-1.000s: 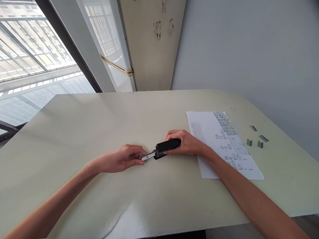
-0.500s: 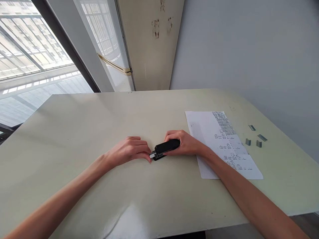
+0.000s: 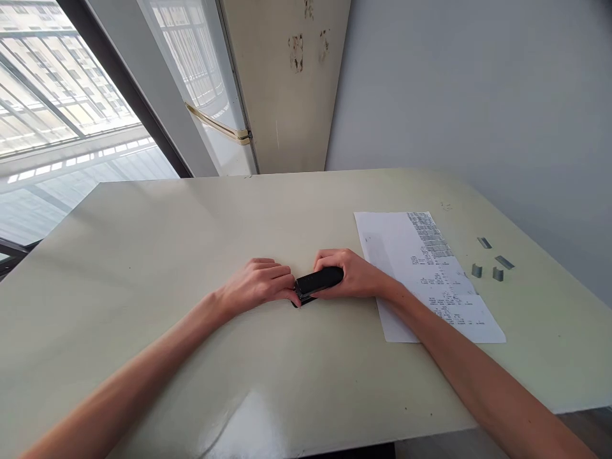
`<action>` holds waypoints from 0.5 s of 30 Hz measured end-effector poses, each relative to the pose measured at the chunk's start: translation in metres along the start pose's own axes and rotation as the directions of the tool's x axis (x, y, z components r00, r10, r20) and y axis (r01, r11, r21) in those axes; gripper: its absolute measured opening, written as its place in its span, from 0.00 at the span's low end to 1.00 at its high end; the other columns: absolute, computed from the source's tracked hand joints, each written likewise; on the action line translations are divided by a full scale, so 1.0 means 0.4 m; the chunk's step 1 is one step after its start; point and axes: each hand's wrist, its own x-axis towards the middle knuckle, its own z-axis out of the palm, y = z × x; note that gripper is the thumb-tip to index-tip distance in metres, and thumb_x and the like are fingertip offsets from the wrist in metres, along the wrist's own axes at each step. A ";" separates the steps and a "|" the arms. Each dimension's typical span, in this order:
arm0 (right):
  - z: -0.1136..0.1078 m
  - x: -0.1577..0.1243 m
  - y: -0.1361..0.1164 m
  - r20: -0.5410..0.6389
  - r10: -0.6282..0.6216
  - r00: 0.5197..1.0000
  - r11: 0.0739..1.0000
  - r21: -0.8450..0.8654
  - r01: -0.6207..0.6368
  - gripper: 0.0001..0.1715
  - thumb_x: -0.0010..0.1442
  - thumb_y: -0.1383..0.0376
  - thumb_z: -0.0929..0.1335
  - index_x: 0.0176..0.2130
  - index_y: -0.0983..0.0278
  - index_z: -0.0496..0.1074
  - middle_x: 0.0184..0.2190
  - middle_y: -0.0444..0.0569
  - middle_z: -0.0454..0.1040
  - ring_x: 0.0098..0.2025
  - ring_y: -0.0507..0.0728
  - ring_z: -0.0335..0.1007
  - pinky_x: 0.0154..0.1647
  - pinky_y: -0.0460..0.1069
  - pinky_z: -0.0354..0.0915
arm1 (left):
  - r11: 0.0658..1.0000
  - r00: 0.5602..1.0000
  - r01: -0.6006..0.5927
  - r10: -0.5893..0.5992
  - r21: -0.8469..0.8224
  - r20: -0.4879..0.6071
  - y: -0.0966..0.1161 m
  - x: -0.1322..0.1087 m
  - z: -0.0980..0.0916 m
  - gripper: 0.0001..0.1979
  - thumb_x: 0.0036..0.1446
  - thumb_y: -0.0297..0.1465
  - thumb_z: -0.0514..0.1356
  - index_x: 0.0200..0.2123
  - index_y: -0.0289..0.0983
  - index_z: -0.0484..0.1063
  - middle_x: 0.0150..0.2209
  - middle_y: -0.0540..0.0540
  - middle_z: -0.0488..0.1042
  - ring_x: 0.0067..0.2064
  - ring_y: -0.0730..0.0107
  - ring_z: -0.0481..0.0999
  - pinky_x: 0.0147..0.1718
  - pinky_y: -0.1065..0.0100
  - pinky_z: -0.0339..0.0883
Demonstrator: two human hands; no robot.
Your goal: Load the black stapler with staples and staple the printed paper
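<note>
A black stapler (image 3: 319,280) lies low over the table in front of me, angled slightly up to the right. My right hand (image 3: 354,274) is wrapped round its right-hand end. At the opposite end, my left hand (image 3: 262,280) is closed, with thumb and fingers pressed against the stapler's tip. No metal rail shows outside the body; the fingers partly cover that end. A printed sheet of paper (image 3: 394,261) lies under my right forearm.
Several short strips of staples (image 3: 498,274) lie to the right of the sheet. The pale table (image 3: 167,255) reaches back to a cabinet door (image 3: 287,115). A grey wall (image 3: 454,95) borders the right side, and a window (image 3: 57,76) is at the left.
My left hand has moved right, and the metal rail that stuck out of the stapler's left end has gone into the body. My right hand keeps its hold, nearly still.
</note>
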 end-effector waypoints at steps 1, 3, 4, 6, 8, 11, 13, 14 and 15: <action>0.001 0.000 0.001 -0.002 -0.008 1.000 1.000 -0.009 0.008 0.13 0.54 0.61 0.79 0.32 0.61 0.74 0.37 0.45 0.73 0.35 0.54 0.68 0.35 0.50 0.61 | 1.000 1.000 -0.005 0.005 0.014 0.001 -0.002 -0.002 0.003 0.20 0.74 0.45 0.57 0.31 0.40 0.67 0.24 0.53 0.65 0.25 0.70 0.62 0.27 0.63 0.55; 0.002 0.000 0.002 -0.009 -0.021 1.000 0.999 -0.026 0.021 0.12 0.54 0.61 0.79 0.31 0.60 0.75 0.36 0.45 0.73 0.35 0.54 0.68 0.35 0.50 0.61 | 0.999 1.000 -0.012 0.012 0.032 0.000 -0.003 -0.007 0.008 0.21 0.74 0.45 0.56 0.30 0.39 0.66 0.24 0.53 0.63 0.24 0.70 0.62 0.27 0.63 0.54; 0.002 0.001 0.002 -0.012 -0.025 1.000 0.999 -0.032 0.025 0.12 0.54 0.61 0.79 0.32 0.60 0.75 0.36 0.45 0.73 0.35 0.54 0.68 0.35 0.50 0.61 | 0.999 1.000 -0.010 0.010 0.035 0.006 -0.004 -0.008 0.010 0.21 0.74 0.45 0.56 0.30 0.39 0.66 0.24 0.53 0.63 0.24 0.70 0.62 0.27 0.63 0.53; 0.003 0.001 0.003 -0.017 -0.031 0.999 0.999 -0.037 0.030 0.11 0.54 0.62 0.79 0.32 0.60 0.75 0.35 0.44 0.72 0.35 0.54 0.68 0.35 0.50 0.62 | 0.999 1.000 -0.003 0.002 0.036 0.027 -0.003 -0.010 0.012 0.20 0.75 0.44 0.56 0.31 0.39 0.67 0.25 0.52 0.64 0.25 0.70 0.63 0.27 0.63 0.53; 0.004 0.002 0.003 -0.019 -0.036 0.999 0.999 -0.035 0.035 0.11 0.54 0.62 0.79 0.32 0.60 0.75 0.35 0.44 0.72 0.35 0.54 0.69 0.35 0.50 0.62 | 0.999 0.999 -0.005 0.004 0.043 0.037 -0.001 -0.011 0.013 0.20 0.75 0.43 0.56 0.31 0.39 0.68 0.25 0.52 0.65 0.25 0.70 0.63 0.27 0.63 0.52; 0.005 0.001 0.003 -0.018 -0.039 0.999 0.999 -0.035 0.038 0.11 0.54 0.62 0.79 0.32 0.60 0.75 0.35 0.44 0.73 0.35 0.54 0.69 0.36 0.50 0.62 | 0.998 0.999 -0.018 0.016 0.058 0.035 0.001 -0.011 0.014 0.20 0.75 0.43 0.56 0.30 0.39 0.68 0.24 0.52 0.65 0.25 0.70 0.62 0.27 0.63 0.50; 0.006 0.001 0.003 -0.023 -0.042 0.999 0.999 -0.034 0.041 0.11 0.54 0.63 0.79 0.32 0.61 0.75 0.35 0.44 0.73 0.35 0.54 0.69 0.36 0.50 0.62 | 0.998 0.999 -0.016 0.014 0.060 0.044 0.000 -0.010 0.014 0.21 0.75 0.43 0.56 0.29 0.38 0.68 0.24 0.52 0.65 0.25 0.70 0.62 0.27 0.63 0.50; 0.006 0.001 0.004 -0.026 -0.044 0.999 0.999 -0.034 0.043 0.11 0.54 0.63 0.79 0.32 0.61 0.75 0.35 0.44 0.73 0.35 0.54 0.69 0.36 0.50 0.62 | 0.998 0.999 -0.014 0.011 0.062 0.048 0.000 -0.010 0.015 0.22 0.75 0.44 0.56 0.29 0.38 0.67 0.23 0.52 0.65 0.25 0.70 0.62 0.27 0.63 0.50; 0.006 0.001 0.004 -0.027 -0.047 0.999 0.998 -0.036 0.046 0.11 0.54 0.63 0.79 0.32 0.61 0.75 0.35 0.44 0.73 0.35 0.54 0.70 0.36 0.50 0.62 | 0.998 0.999 -0.013 0.010 0.066 0.051 0.000 -0.009 0.015 0.22 0.75 0.44 0.56 0.28 0.38 0.67 0.23 0.52 0.64 0.25 0.70 0.62 0.26 0.63 0.49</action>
